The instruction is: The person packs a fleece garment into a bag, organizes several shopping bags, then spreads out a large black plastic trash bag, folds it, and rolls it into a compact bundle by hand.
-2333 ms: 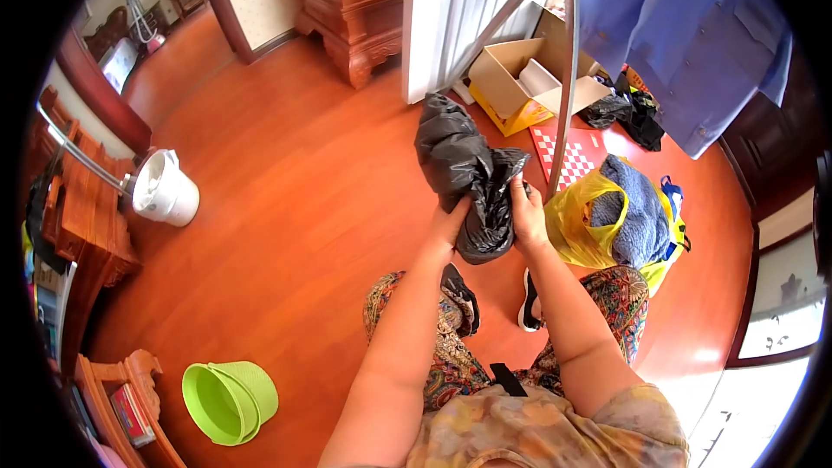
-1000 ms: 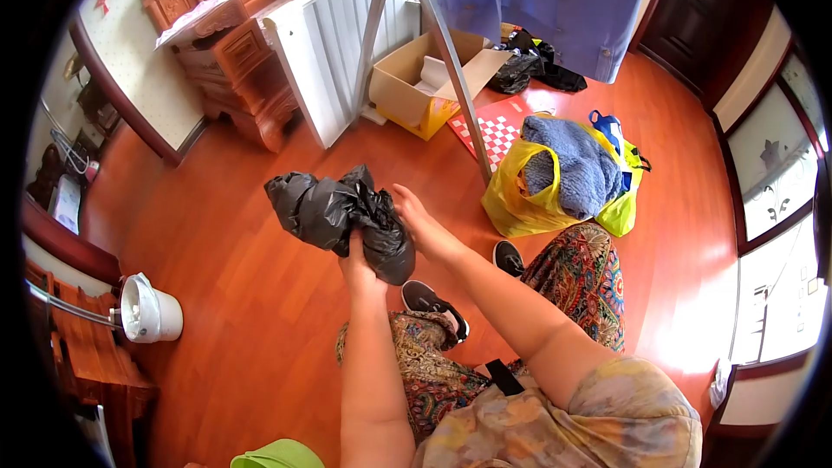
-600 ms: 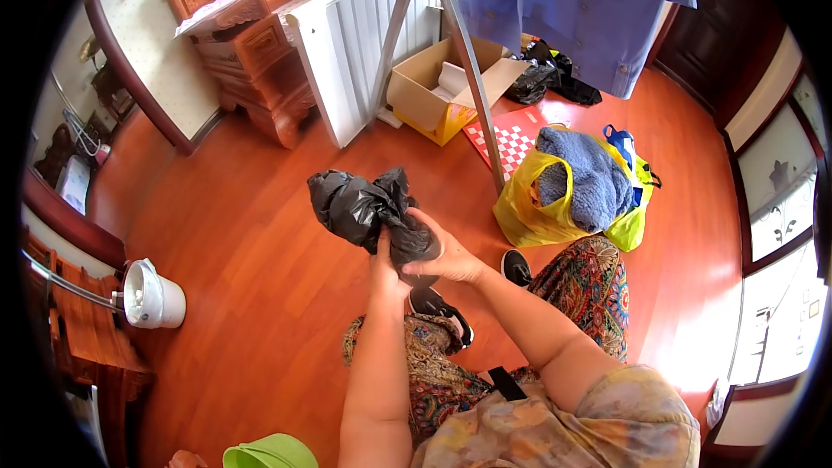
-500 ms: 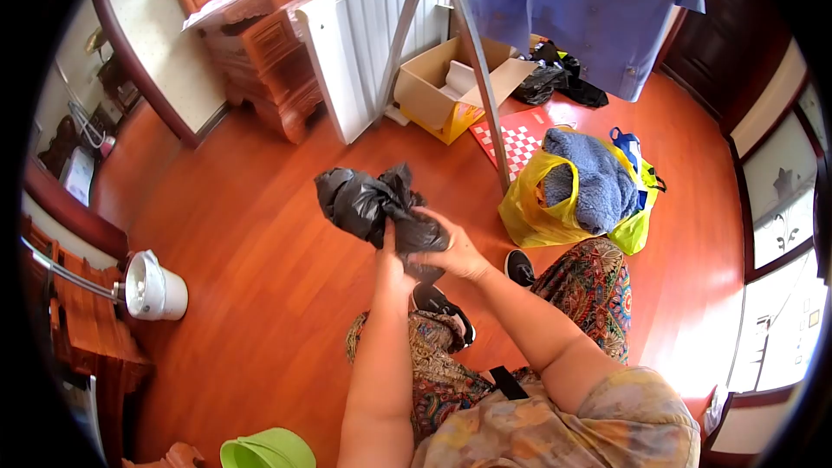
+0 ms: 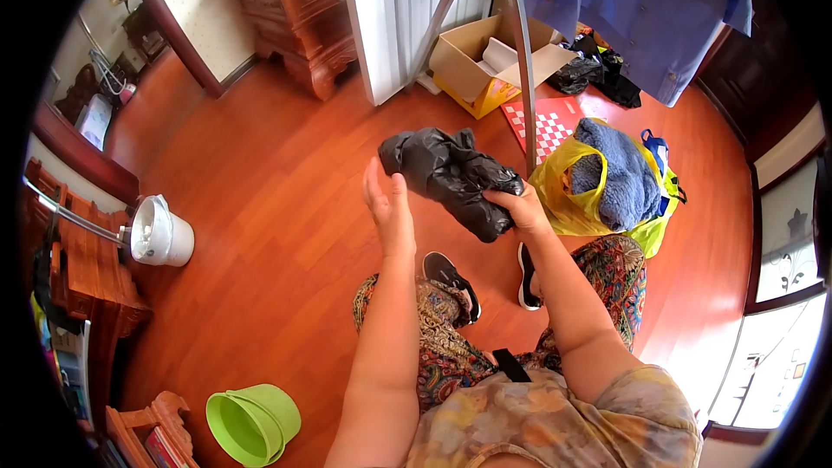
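Observation:
A crumpled black plastic bag is held out in front of me above the wooden floor; what it contains, if anything, is hidden. My right hand grips its right end, thumb on top. Beside the bag's left end, my left hand is raised with fingers stretched out, apart from the bag or barely beside it. To the right of my right hand stands a yellow plastic bag with a fluffy blue-grey cloth bulging out of it.
An open cardboard box, a red-and-white checkered board and a metal stand leg are ahead. Blue clothing hangs at upper right. A white bucket stands left, a green bucket lower left. Carved wooden furniture lines the wall.
My left hand has let go of the black bag and moved left with fingers opened. My right hand has shifted right, holding the bag's end. The view has tilted down slightly.

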`<state>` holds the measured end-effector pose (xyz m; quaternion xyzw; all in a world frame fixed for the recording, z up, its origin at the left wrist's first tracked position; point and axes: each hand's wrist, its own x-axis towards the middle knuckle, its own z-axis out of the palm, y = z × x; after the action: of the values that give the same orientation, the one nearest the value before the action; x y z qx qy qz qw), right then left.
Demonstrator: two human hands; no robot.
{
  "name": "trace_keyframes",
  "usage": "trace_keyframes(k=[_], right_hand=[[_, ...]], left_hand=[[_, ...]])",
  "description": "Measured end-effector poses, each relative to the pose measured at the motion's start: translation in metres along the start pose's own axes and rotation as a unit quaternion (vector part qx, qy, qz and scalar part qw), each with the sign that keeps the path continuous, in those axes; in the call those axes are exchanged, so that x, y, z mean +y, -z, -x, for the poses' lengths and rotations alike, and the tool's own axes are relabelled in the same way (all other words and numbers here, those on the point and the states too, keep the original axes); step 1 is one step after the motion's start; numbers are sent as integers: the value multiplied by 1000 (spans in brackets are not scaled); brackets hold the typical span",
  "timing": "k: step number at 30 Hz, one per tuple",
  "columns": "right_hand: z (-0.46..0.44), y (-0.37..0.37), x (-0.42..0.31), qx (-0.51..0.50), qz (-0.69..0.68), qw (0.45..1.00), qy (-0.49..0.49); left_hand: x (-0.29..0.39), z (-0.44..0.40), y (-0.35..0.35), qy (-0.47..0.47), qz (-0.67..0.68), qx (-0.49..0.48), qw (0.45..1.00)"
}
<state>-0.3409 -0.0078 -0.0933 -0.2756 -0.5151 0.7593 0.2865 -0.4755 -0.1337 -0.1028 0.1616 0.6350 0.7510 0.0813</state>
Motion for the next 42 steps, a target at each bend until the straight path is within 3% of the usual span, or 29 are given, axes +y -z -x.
trace_keyframes(k=[1,4,5,6,9,11,12,14,15,16,20,24,29,33,35,38,39,42], right_hand=[[3,2,-6,-17,7,999,-29],[6,7,-13,-83,2,996,-43],[8,9,-17,-100,-22,991,-81],[10,11,-20,-116,-45,985,-119],[11,16,-21,-118,-64,980,-148],[13,13,-24,-108,-89,977,-160],[12,13,-22,-117,-85,976,-163],[8,15,-16,-111,-138,968,-177],[4,16,-10,-105,-151,965,-185],[2,18,-6,-115,-146,964,-191],[1,5,0,-111,-176,953,-221],[-1,-10,6,-123,-145,960,-204],[5,-33,-1,-91,-7,993,-71],[-8,-17,9,-67,105,991,-41],[-12,-9,19,-35,253,963,91],[-2,-22,19,-54,132,988,51],[2,-24,15,-59,101,993,-24],[3,-31,22,-58,96,992,-49]], left_hand=[[0,-2,2,-61,-38,-35,997],[16,2,-1,-44,-80,-106,990],[-21,-5,-5,-3,30,-128,991],[-14,-1,-6,55,41,-147,987],[-6,3,-10,97,74,-161,979],[-10,6,-11,220,71,-167,959],[-14,6,-10,218,73,-157,961],[-21,5,-8,389,230,-204,868],[-10,7,-8,402,249,-208,856],[-14,8,-9,398,254,-197,859],[-52,7,-14,426,356,-275,785],[-33,8,-9,408,444,-270,751],[-32,6,-5,370,466,-241,767],[-8,6,4,378,445,-220,781],[-1,8,6,399,418,-207,789],[-14,6,2,401,434,-224,775],[-7,7,1,387,454,-245,764],[2,9,1,358,504,-274,737]])
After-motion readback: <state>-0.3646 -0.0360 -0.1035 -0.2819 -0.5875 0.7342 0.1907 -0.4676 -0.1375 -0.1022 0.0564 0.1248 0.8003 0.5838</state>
